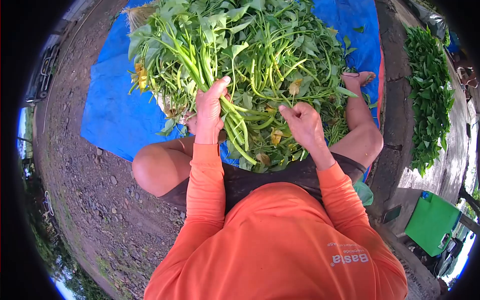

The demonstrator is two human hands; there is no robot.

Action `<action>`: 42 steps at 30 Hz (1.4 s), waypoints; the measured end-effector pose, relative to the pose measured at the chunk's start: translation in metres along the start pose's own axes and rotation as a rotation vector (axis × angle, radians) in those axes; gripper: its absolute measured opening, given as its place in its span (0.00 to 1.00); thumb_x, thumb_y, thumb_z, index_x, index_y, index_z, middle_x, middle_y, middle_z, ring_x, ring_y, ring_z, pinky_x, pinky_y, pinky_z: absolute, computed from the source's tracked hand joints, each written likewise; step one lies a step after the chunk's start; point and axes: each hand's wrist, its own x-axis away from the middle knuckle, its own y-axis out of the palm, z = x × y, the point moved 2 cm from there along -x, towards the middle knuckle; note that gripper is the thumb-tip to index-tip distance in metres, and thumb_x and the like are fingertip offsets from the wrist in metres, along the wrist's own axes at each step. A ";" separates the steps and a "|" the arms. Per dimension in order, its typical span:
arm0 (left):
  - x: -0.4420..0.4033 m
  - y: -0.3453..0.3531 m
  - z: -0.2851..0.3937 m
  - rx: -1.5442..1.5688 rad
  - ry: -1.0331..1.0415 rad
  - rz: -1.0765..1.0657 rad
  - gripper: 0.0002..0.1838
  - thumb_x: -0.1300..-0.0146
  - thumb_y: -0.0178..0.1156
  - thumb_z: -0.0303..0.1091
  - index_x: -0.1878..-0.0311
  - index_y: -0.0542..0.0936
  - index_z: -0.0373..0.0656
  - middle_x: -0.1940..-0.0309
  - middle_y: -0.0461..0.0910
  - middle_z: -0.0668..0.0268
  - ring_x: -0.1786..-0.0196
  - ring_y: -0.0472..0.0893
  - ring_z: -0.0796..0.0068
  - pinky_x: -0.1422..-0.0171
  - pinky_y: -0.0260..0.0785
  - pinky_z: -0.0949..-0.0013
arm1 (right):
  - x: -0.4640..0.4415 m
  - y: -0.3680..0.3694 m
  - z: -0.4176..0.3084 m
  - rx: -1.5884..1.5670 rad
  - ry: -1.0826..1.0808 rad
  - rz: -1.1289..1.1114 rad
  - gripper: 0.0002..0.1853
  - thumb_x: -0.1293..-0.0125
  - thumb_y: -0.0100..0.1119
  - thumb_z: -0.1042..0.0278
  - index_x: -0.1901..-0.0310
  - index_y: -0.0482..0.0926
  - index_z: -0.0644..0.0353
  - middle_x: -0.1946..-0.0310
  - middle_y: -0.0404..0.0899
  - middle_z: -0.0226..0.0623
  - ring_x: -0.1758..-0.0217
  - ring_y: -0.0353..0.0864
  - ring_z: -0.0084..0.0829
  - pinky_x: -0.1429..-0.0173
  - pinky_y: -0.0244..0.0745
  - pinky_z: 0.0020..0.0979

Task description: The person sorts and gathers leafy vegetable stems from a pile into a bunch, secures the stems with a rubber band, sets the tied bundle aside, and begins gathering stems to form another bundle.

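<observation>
My left hand (209,106) is closed around a bunch of long-stemmed leafy greens (192,57) that look like water spinach. Their leaves fan out above the fist, and the cut-looking stem ends hang below it. To the right, my right hand (303,124) hovers over the heap with its fingers curled and thumb pressed in; whatever may be pinched there is hidden. A large loose pile of the same greens (285,45) lies between my legs, with some yellowed leaves (276,136) among the stems.
A blue tarp (107,110) lies under the pile. On the right, more leafy greens (429,95) are laid along a concrete strip. A green container (432,222) stands at the lower right. Gravelly ground (112,200) spreads to the left.
</observation>
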 end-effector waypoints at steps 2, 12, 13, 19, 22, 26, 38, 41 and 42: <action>-0.003 0.002 -0.013 -0.037 -0.018 -0.004 0.13 0.34 0.78 0.41 0.60 0.83 0.48 0.76 0.75 0.77 0.77 0.71 0.84 0.72 0.62 0.74 | 0.002 0.003 -0.030 -0.163 -0.328 0.105 0.18 0.28 0.73 0.56 0.57 0.89 0.68 0.64 0.86 0.44 0.61 0.84 0.34 0.51 0.79 0.35; 0.004 0.028 -0.041 0.035 -0.085 0.113 0.11 0.37 0.78 0.39 0.61 0.84 0.47 0.74 0.77 0.74 0.75 0.74 0.80 0.70 0.66 0.70 | 0.011 0.048 -0.051 0.104 -0.336 -0.216 0.29 0.31 0.70 0.52 0.42 0.75 0.70 0.65 0.85 0.54 0.57 0.88 0.58 0.47 0.82 0.52; -0.002 0.025 -0.049 0.088 -0.200 0.093 0.13 0.37 0.78 0.41 0.63 0.82 0.49 0.75 0.76 0.75 0.76 0.73 0.80 0.71 0.65 0.71 | 0.011 0.058 -0.042 0.130 -0.349 -0.243 0.33 0.31 0.69 0.54 0.37 0.68 0.70 0.67 0.85 0.56 0.60 0.88 0.61 0.49 0.82 0.55; -0.019 0.000 -0.082 0.085 -0.452 0.093 0.19 0.37 0.79 0.51 0.62 0.81 0.51 0.76 0.75 0.73 0.76 0.75 0.76 0.68 0.72 0.67 | 0.013 0.093 -0.030 0.282 -0.195 -0.462 0.37 0.32 0.64 0.65 0.30 0.54 0.69 0.70 0.84 0.63 0.66 0.86 0.67 0.56 0.81 0.61; 0.013 0.004 -0.062 0.133 -0.384 0.202 0.26 0.38 0.81 0.54 0.51 0.84 0.44 0.70 0.77 0.69 0.69 0.81 0.73 0.60 0.79 0.66 | 0.017 0.092 -0.035 0.274 -0.262 -0.420 0.42 0.33 0.63 0.66 0.24 0.51 0.73 0.69 0.85 0.64 0.66 0.87 0.66 0.59 0.81 0.60; 0.000 -0.024 -0.090 0.031 -0.366 0.122 0.19 0.37 0.81 0.41 0.54 0.87 0.38 0.68 0.81 0.63 0.70 0.82 0.70 0.62 0.81 0.63 | 0.017 0.093 -0.042 0.242 -0.375 -0.503 0.46 0.27 0.66 0.54 0.21 0.54 0.78 0.58 0.88 0.64 0.54 0.90 0.61 0.49 0.84 0.54; 0.000 -0.023 -0.012 0.014 -0.175 0.123 0.14 0.34 0.79 0.40 0.59 0.83 0.44 0.73 0.77 0.71 0.74 0.78 0.75 0.70 0.75 0.65 | -0.079 0.128 0.062 -1.259 0.959 -0.352 0.18 0.18 0.62 0.52 0.37 0.81 0.52 0.60 0.88 0.36 0.66 0.85 0.36 0.62 0.81 0.35; 0.005 -0.019 -0.017 0.004 -0.229 0.083 0.15 0.31 0.78 0.43 0.60 0.83 0.45 0.72 0.79 0.72 0.73 0.81 0.76 0.67 0.82 0.66 | -0.090 0.157 0.093 -1.458 0.925 -0.065 0.13 0.16 0.58 0.56 0.46 0.76 0.57 0.58 0.86 0.37 0.63 0.85 0.31 0.64 0.82 0.34; 0.005 -0.019 -0.017 0.040 -0.252 0.062 0.15 0.31 0.78 0.43 0.59 0.83 0.45 0.72 0.79 0.71 0.73 0.81 0.75 0.67 0.82 0.65 | -0.084 0.149 0.087 -1.405 0.909 -0.012 0.13 0.15 0.58 0.56 0.46 0.75 0.58 0.58 0.86 0.37 0.64 0.86 0.31 0.65 0.82 0.34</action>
